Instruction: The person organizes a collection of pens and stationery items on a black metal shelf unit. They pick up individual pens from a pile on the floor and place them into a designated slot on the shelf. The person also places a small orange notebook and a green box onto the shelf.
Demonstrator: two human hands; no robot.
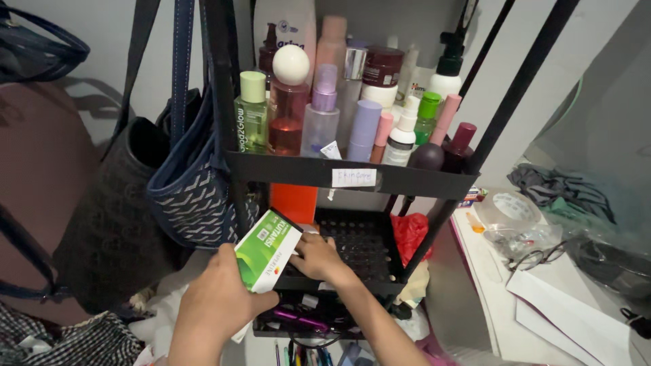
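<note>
We see a green and white box (266, 251) held tilted in front of the black cart (352, 177), at the level of its middle shelf (356, 244). The left hand (220, 301) closes on the box from below and the left, thumb along the lower edge; the fingers behind it are hidden, and so is the box's lower left corner. The right hand (317, 257) lies just right of the box, palm down on the middle shelf's perforated floor, fingers curled and partly hidden behind the box; we cannot tell whether it holds anything. Behind it stands an orange box (293, 202), its lower part covered, and a red bag (410, 234) bulges at the shelf's right side. The top shelf is packed with bottles (319, 112), the back ones cut off by the frame's edge. The bottom shelf is dark and hard to make out. Bags (193, 183) hang left of the cart. To the right, a counter (502, 305) carries a tape roll (507, 209), glasses (536, 257) and envelopes (569, 312).
</note>
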